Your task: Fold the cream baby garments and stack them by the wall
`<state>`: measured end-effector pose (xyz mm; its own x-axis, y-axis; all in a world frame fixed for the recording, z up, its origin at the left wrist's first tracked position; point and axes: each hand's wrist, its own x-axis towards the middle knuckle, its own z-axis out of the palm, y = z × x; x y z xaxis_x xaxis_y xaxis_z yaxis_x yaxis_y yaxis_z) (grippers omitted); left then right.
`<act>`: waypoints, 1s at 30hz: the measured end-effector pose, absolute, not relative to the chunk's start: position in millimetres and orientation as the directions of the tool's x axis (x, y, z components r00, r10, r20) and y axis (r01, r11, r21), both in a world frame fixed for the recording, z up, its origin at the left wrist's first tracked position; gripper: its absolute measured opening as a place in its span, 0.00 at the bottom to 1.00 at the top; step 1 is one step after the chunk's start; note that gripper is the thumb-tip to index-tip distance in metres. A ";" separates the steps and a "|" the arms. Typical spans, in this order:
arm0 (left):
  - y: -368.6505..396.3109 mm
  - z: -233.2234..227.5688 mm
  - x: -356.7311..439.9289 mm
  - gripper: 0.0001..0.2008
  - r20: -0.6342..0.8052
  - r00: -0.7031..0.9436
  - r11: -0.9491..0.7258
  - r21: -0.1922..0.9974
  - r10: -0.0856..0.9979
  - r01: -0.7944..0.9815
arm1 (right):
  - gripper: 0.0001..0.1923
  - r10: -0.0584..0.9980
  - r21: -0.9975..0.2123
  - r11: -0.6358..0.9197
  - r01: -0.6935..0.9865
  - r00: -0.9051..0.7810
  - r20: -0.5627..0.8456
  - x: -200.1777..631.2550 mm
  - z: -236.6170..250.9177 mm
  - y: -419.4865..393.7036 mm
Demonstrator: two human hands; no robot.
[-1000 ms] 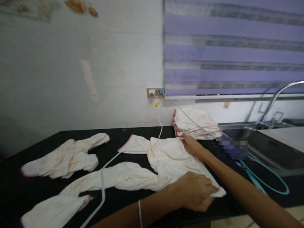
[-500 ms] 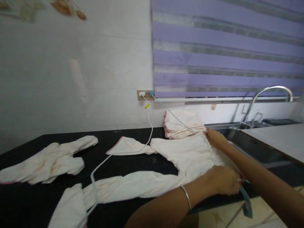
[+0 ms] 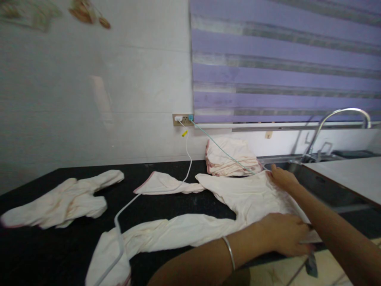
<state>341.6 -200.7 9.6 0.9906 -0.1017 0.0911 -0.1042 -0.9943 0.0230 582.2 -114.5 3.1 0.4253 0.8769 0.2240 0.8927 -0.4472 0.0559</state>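
Observation:
A cream long-sleeved garment (image 3: 247, 196) with pink trim lies spread on the black counter (image 3: 178, 200). My left hand (image 3: 282, 234) grips its near corner at the counter's front edge. My right hand (image 3: 282, 178) holds its far corner, close to the sink. One sleeve stretches left toward the counter's front, the other points toward the wall. A white cable (image 3: 125, 210) runs across the sleeves.
A folded stack of cream cloths (image 3: 229, 163) sits by the wall. Another crumpled garment (image 3: 59, 202) lies at the left. A wall socket (image 3: 182, 119) feeds the white cable and a teal cable (image 3: 220, 147). A steel sink (image 3: 315, 180) with a tap (image 3: 339, 119) is at the right.
Both hands have pulled the garment to the right along the counter, toward the sink. The view has shifted right too.

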 end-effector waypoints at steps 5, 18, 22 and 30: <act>-153.9 18.0 259.2 0.16 0.247 0.956 -0.983 0.126 0.159 0.131 | 0.20 0.818 0.023 -0.415 0.909 0.363 0.446 565.4 15.5 -109.9; 0.2 -13.1 79.5 0.14 0.262 0.656 -0.674 -0.026 0.708 0.738 | 0.23 0.909 -0.336 0.020 0.942 0.123 0.399 436.0 -74.5 -108.1; 10.1 -18.8 46.2 0.15 0.227 0.700 -0.695 -0.113 0.677 0.710 | 0.23 0.939 -0.269 -0.021 0.963 0.111 0.326 441.8 -80.4 -103.9; 30.3 6.4 -67.4 0.17 0.129 0.625 -0.594 -0.213 0.770 0.776 | 0.29 0.960 -0.111 -0.065 0.992 0.092 0.264 447.8 -89.7 -102.2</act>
<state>-67.4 30.3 6.4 0.6252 0.7698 0.1287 0.7756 -0.5942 -0.2130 447.8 -102.2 -89.7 0.0919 0.9602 0.2639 0.9918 -0.0645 -0.1108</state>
